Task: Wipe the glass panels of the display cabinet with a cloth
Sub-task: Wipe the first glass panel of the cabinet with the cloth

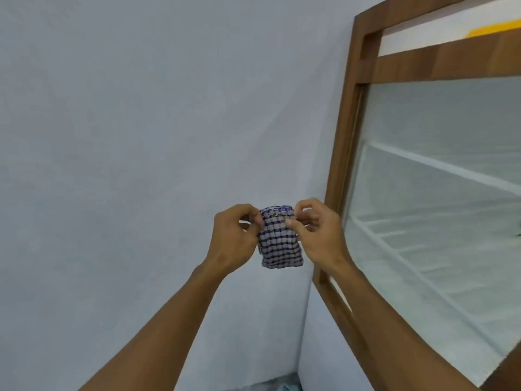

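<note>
Head view, facing a corner of the room with both hands raised ahead.

Between the hands, a small folded cloth (280, 244) in blue-and-white check, hanging down from its top edge and touching nothing but fingers. Pinched at its upper left edge by the left hand (234, 238), thumb against curled fingers, the remaining fingers tucked in. Pinched at its upper right edge by the right hand (318, 235) in much the same way, thumb and forefinger closed on the fabric, the other fingers loosely curled behind. Both hands level and close together.

Just right of the right hand, the cabinet (363, 88), with its brown wooden frame (338, 170) running slanted from the top of the view down past the right wrist. Set in that frame, further right of the hand, the glass (439, 122) — hazy and pale. Seen through it, several white shelves (439, 166), stepping down to the right. Cloth and both hands apart from the glass, held in front of the wall instead.

Well above the hands, a wooden crossbar (451, 62) over the glass, then a white strip (417, 38) with a yellow patch (493, 29).

Behind and left of the hands, a plain blue-grey wall (127, 122), meeting a second wall in the corner behind the cloth. Far below the hands, at the foot of that corner, a sliver of floor (270, 383) — something pale green on it, too small to tell.
</note>
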Demonstrator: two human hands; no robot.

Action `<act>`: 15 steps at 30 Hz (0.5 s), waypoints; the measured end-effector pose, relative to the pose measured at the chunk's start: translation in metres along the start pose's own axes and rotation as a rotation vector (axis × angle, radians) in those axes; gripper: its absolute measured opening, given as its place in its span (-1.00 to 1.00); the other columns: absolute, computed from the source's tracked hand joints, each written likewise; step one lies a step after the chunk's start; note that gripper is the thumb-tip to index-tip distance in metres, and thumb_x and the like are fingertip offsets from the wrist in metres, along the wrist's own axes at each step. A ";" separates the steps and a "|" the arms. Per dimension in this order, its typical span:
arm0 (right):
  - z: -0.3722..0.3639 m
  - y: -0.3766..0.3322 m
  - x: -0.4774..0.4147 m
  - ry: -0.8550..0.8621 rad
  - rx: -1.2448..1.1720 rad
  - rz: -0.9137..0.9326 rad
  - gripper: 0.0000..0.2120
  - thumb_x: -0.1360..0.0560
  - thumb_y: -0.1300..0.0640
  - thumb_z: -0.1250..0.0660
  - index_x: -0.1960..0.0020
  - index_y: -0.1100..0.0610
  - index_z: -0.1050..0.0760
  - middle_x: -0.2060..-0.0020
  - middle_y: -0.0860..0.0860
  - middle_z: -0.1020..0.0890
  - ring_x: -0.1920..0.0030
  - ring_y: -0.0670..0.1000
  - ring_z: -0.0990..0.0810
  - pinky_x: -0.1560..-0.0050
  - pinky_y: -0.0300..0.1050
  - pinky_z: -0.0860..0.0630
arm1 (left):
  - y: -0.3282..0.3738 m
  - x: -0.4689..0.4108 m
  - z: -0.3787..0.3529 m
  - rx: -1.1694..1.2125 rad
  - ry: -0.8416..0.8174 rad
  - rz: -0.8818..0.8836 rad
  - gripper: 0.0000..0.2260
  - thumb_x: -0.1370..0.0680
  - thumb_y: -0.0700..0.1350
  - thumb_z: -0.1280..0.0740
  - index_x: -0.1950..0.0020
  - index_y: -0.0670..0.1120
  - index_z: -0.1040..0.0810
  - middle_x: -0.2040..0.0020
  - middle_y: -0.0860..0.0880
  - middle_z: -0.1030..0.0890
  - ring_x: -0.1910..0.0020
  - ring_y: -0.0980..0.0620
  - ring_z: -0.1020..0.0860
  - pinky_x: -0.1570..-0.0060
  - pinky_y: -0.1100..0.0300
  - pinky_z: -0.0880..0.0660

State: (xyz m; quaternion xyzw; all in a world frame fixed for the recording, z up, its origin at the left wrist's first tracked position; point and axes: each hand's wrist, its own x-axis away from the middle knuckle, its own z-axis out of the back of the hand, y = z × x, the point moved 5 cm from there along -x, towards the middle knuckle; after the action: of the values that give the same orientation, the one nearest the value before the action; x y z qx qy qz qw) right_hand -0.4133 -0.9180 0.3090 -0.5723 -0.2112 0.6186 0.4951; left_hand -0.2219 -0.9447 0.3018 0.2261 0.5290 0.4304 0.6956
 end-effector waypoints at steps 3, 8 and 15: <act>0.024 0.000 -0.046 0.126 0.129 0.056 -0.81 -0.51 0.36 -0.44 0.15 0.09 -0.66 0.22 -0.11 -0.70 0.16 -0.04 -0.69 0.09 -0.02 -0.69 | 0.003 -0.066 -0.029 0.063 -0.044 -0.122 -0.79 -0.51 -0.44 -0.40 0.12 -0.13 -0.69 0.08 0.04 -0.69 0.08 0.12 -0.64 0.12 0.39 -0.57; 0.060 -0.009 -0.106 0.373 0.257 0.100 -0.81 -0.50 0.36 -0.45 0.05 0.10 -0.73 0.12 -0.08 -0.73 0.11 -0.14 -0.71 0.01 -0.24 -0.65 | 0.025 -0.155 -0.072 0.125 -0.149 -0.370 -0.85 -0.48 -0.30 -0.53 0.01 -0.11 -0.70 0.00 0.03 -0.68 0.06 0.10 -0.64 0.01 0.34 -0.60; 0.104 -0.022 -0.156 0.567 0.616 0.231 -0.78 -0.48 0.37 -0.47 -0.09 0.20 -0.71 0.04 0.02 -0.72 0.19 -0.15 -0.65 0.08 -0.39 -0.60 | 0.056 -0.222 -0.142 0.159 -0.109 -0.588 -0.71 -0.49 -0.30 -0.52 -0.20 -0.18 -0.66 -0.30 -0.09 -0.56 -0.19 0.12 -0.49 -0.13 0.66 -0.33</act>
State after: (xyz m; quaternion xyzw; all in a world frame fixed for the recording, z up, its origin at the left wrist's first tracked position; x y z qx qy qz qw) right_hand -0.5235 -1.0102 0.4319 -0.5649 0.1929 0.5225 0.6088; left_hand -0.3902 -1.1209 0.4172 0.1397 0.5656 0.1550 0.7979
